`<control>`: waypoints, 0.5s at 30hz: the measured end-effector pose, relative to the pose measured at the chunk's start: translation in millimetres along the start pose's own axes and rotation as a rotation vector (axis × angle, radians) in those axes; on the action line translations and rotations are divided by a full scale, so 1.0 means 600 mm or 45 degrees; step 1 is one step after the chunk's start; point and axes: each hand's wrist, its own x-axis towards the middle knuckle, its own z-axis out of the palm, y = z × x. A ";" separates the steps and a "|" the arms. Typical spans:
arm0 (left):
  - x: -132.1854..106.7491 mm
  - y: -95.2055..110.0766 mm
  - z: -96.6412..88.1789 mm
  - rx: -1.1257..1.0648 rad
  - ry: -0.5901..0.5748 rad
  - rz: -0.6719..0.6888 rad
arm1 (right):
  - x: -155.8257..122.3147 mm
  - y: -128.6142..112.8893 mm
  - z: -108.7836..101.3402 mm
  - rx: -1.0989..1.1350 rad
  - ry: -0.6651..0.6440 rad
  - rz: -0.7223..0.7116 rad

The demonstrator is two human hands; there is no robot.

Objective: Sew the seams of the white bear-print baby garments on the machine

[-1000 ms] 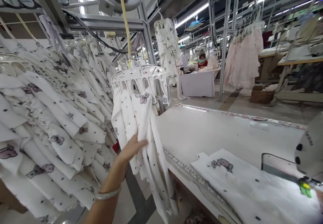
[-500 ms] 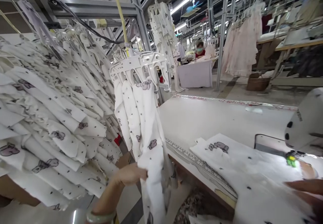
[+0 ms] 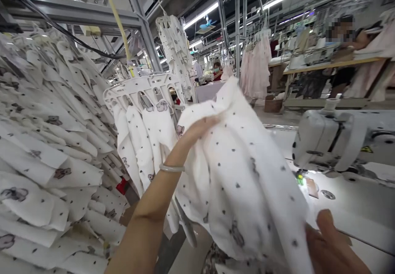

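A white garment (image 3: 237,175) with small dark dots and grey animal prints is lifted and spread in front of me, slightly blurred. My left hand (image 3: 207,126), with a pale bangle at the wrist, grips its upper part; the fingertips are partly lost in the folds. At the garment's lower right edge is my right hand (image 3: 333,245), thumb standing apart, its fingers partly hidden beside the cloth. Just left of the lifted garment, matching printed pieces (image 3: 138,142) hang from a white plastic hanger (image 3: 145,87).
A dense row of similar garments (image 3: 46,142) hangs on the left. At right stands a white sewing machine (image 3: 342,142) with its lamp lit over the white table (image 3: 367,208). Farther back are pink garments (image 3: 256,68), a brown box (image 3: 273,103) and other people at work.
My left hand has left the hanging pieces and moved right and up, raising the printed garment off the sewing table. The view has turned right; my right hand is now lower, beside the garment.
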 end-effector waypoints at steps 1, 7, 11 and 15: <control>-0.001 -0.019 0.014 0.081 -0.106 -0.054 | -0.003 -0.013 -0.001 0.098 -0.007 0.034; -0.060 -0.057 0.118 0.171 -0.849 0.160 | -0.016 -0.065 0.048 0.253 0.028 0.015; -0.072 -0.031 0.170 0.141 -1.201 0.430 | -0.011 -0.062 0.079 0.209 0.083 0.007; -0.056 -0.016 0.186 0.210 -1.484 0.449 | 0.000 -0.056 0.077 -0.002 0.131 -0.072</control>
